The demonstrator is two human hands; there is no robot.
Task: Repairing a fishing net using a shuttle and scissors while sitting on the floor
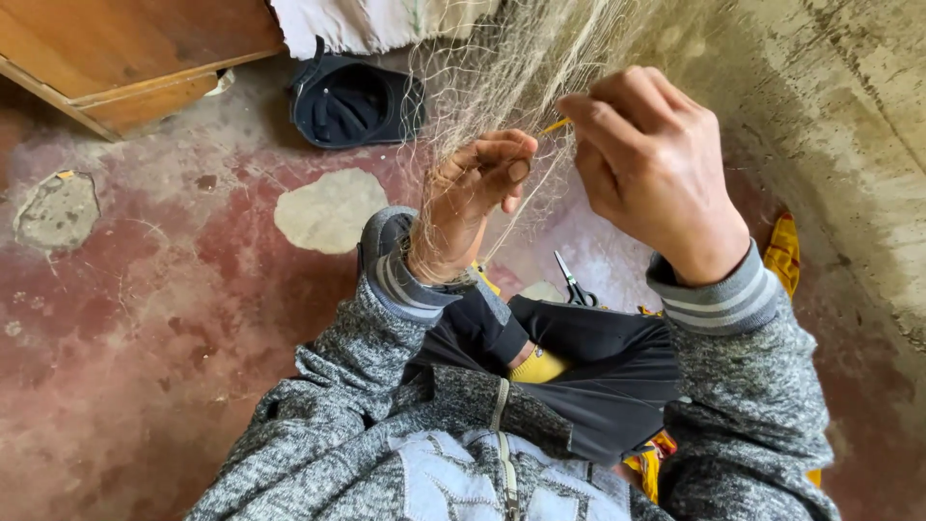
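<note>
A fine pale fishing net [502, 68] hangs down from the top of the view in front of me. My left hand [473, 193] is closed on a bunch of its mesh, fingers curled. My right hand [646, 164] is raised beside it and pinches a thin yellow netting needle [556, 125], whose tip points toward the left hand. A pale thread runs from the hands down toward my lap. Both arms wear grey knitted sleeves.
Black-handled scissors [576, 285] lie on the floor beyond my knees. A dark cap [352, 101] lies upside down near a wooden board [125, 58]. A rough concrete wall [830, 125] stands at right. The worn red floor [145, 318] has bare patches.
</note>
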